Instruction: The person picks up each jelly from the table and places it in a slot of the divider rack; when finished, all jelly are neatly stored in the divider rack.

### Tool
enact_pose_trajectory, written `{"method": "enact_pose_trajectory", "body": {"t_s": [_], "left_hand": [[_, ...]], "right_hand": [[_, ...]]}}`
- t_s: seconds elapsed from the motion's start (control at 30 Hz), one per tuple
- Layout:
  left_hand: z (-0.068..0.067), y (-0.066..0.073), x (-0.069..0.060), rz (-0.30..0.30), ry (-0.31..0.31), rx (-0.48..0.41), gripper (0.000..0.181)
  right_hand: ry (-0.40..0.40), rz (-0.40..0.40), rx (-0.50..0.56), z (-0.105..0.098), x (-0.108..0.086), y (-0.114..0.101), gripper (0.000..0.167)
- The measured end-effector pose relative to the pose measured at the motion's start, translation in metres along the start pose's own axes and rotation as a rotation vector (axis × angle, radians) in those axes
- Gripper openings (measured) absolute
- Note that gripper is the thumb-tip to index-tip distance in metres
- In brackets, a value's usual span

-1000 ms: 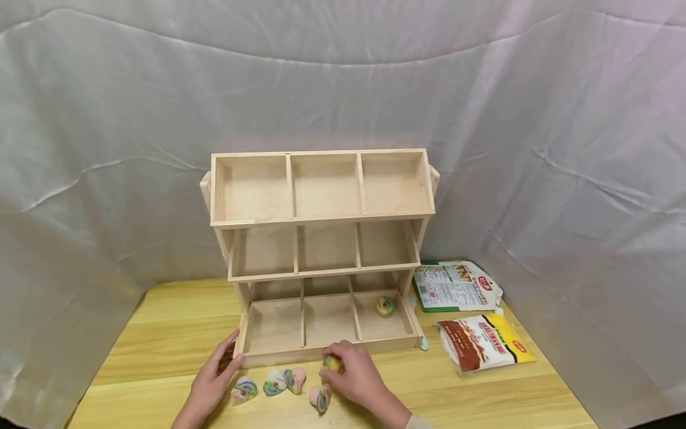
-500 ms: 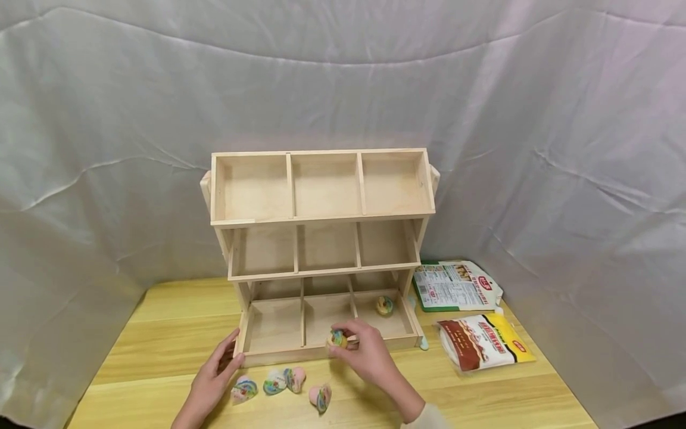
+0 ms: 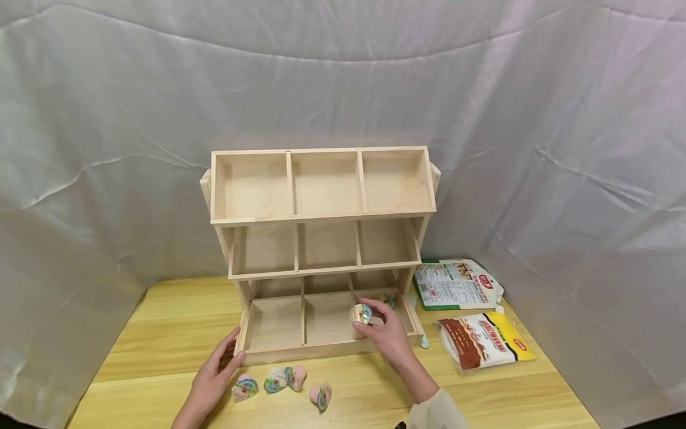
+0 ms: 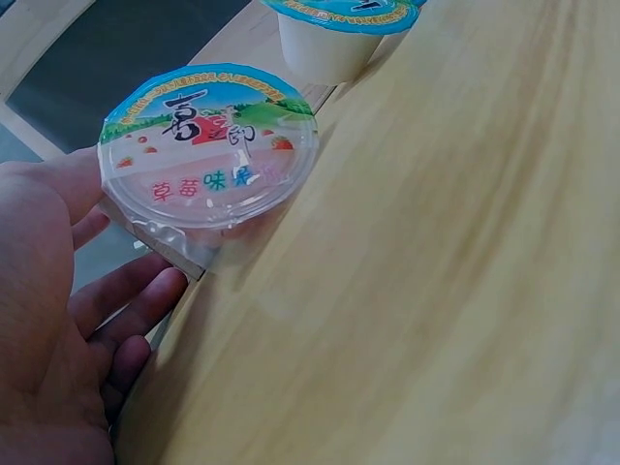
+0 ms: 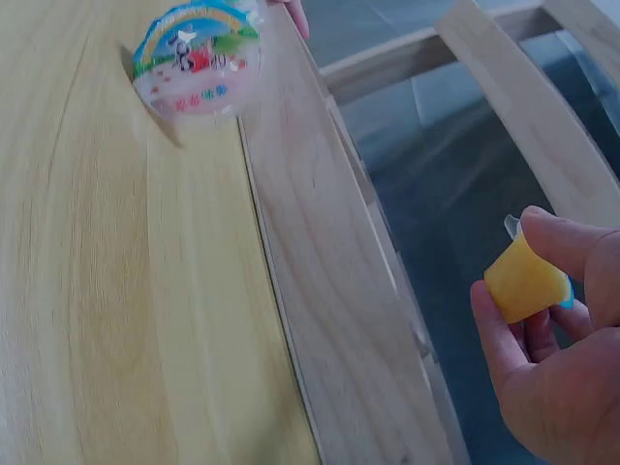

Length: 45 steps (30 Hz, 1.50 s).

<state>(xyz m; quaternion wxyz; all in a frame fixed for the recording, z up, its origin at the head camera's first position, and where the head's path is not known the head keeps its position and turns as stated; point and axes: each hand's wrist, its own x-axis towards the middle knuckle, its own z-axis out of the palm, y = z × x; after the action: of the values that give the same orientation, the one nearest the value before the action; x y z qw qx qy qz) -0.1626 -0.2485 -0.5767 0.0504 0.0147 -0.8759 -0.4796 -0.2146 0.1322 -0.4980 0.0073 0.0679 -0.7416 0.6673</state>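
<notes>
Matt wooden rack (image 3: pixel 327 245), glossy film-lidded plastic cups (image 4: pixel 208 145), smooth wood-grain tabletop (image 3: pixel 177 333), creased satiny cloth (image 3: pixel 343 101), shiny plastic packet (image 3: pixel 485 341)

in the left wrist view, the clear cup lid (image 4: pixel 208 145) reads 喜之郎 over 草莓味果, the last character faint.

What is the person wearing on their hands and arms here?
Both the left hand and the right hand are bare, with no gloves visible. A cream sleeve covers the right forearm, ending short of the wrist. No left sleeve shows in the head view.
</notes>
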Motion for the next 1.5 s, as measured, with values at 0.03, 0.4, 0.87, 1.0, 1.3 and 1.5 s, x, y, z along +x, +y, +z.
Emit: {"method": "enact_pose_trajectory", "body": {"t_s": [0.03,0.4,0.87,1.0,1.3,1.5], "left_hand": [[0.000,0.000,0.000,0.001,0.001,0.001,0.058],[0.000,0.000,-0.001,0.006,0.008,0.011,0.058],[0.002,0.002,-0.001,0.006,0.001,-0.010,0.059],[0.001,0.002,-0.002,0.007,0.003,-0.019,0.058],[0.001,0.001,-0.002,0.009,0.007,-0.026,0.058],[0.001,0.000,-0.001,0.008,0.001,-0.026,0.058]], "right_hand": [[0.013,0.001,0.002,-0.001,0.001,0.001,0.051],[0.089,-0.021,0.009,-0.008,0.011,0.006,0.049],[0.121,-0.024,-0.174,-0.021,0.018,0.022,0.048],[0.104,-0.033,-0.269,-0.027,0.021,0.030,0.046],[-0.009,-0.067,-0.519,-0.037,0.028,0.038,0.041],[-0.090,-0.040,-0.588,-0.040,0.034,0.037,0.041]]}}
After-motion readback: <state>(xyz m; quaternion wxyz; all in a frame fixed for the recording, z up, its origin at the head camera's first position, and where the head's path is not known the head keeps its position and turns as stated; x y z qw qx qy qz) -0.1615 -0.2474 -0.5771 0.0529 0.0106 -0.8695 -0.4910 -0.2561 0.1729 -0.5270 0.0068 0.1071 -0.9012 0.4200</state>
